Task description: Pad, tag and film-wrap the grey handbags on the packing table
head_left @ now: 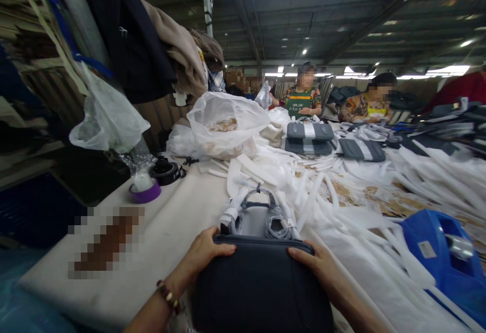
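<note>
A dark navy handbag [261,287] stands at the near edge of the table, between my two hands. My left hand [207,252] grips its upper left corner, thumb on the near face and fingers hidden behind. At the upper right corner my right hand [313,259] holds it the same way. Beyond the bag's top edge rises its handle [260,199], wrapped in clear plastic. Wrapped coils, perhaps a strap or chain [277,225], lie beside the handle's base, with white padding around them.
White foam strips [250,171] and paper scraps cover the table's middle. Left are a purple tape roll [145,191], a black roll [165,171] and a large plastic bag [228,120]. Wrapped dark bags [309,138] lie farther back, near two people. A blue container [440,252] sits right.
</note>
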Motion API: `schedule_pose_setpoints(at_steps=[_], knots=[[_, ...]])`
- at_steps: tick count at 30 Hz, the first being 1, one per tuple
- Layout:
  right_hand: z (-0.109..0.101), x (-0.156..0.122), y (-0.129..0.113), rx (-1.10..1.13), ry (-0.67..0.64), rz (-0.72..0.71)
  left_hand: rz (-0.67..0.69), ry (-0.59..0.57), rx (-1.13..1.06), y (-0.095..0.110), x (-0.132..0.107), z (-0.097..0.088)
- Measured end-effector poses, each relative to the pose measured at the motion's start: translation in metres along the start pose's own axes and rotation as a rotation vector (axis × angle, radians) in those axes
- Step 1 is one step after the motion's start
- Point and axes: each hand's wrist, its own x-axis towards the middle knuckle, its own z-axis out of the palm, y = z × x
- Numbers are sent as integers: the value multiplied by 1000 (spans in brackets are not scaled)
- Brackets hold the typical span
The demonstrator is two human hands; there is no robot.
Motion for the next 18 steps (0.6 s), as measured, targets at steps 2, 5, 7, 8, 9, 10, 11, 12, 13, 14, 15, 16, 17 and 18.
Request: schedule_pose_setpoints(at_steps=[2,5,7,8,9,10,11,12,13,14,15,16,17,18], knots=[[-1,1,0,-3,-3,-16,-26,64,145,14,6,-7],[-3,2,0,-22,-2,-37,-45,155,221,34,21,-10],[-4,0,1,-35,0,-47,-27,150,189,44,32,-5],[-4,-1,1,-37,-2,-49,-15,134,155,47,36,-2],[-4,-2,1,-35,-5,-53,0,114,109,48,40,1],[-5,-3,1,-31,-10,-59,15,96,56,48,42,5],[-4,-4,2,-28,-13,-68,30,83,3,46,44,7],[-4,-4,2,-29,-13,-77,43,74,-43,44,45,10],[-4,-4,3,-34,-11,-83,53,70,-77,41,47,11],[-3,-4,3,-43,-2,-87,60,69,-94,39,47,12],[-2,-3,4,-53,9,-86,64,73,-94,36,48,12],[-2,-2,5,-60,21,-81,63,87,-76,35,48,12],[-1,-1,5,-65,31,-76,62,114,-43,35,48,12],[-1,1,6,-70,39,-74,64,158,3,36,46,12]])
